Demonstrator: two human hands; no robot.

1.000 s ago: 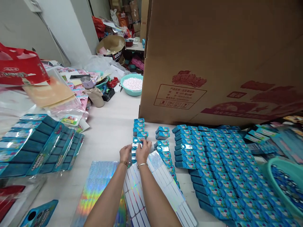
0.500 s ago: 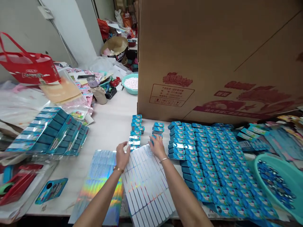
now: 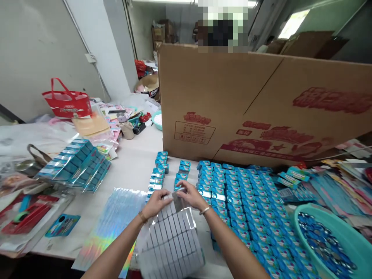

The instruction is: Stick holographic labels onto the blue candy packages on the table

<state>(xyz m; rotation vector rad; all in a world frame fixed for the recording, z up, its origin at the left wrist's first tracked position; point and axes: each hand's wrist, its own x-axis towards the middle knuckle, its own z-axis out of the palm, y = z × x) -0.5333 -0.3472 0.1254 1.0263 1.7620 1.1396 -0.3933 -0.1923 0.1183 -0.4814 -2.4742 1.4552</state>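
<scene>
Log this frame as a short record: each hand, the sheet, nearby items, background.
Left hand: at the label sheet's top edge
Right hand: pinching the same edge
Label sheet: pale, gridded
Left of it: shiny foil sheet, flat
Right: rows of blue boxes; turquoise basin of blue pieces
Background: large cardboard box

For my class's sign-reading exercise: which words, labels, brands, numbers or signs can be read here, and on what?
"eish": on the round tub, partly hidden by the carton.
Carton: red characters and boxed symbols, too blurred to quote.
Red bag: pale lettering, too blurred.
Blue boxes: printing too small to read.
Held sheet: no print legible.
</scene>
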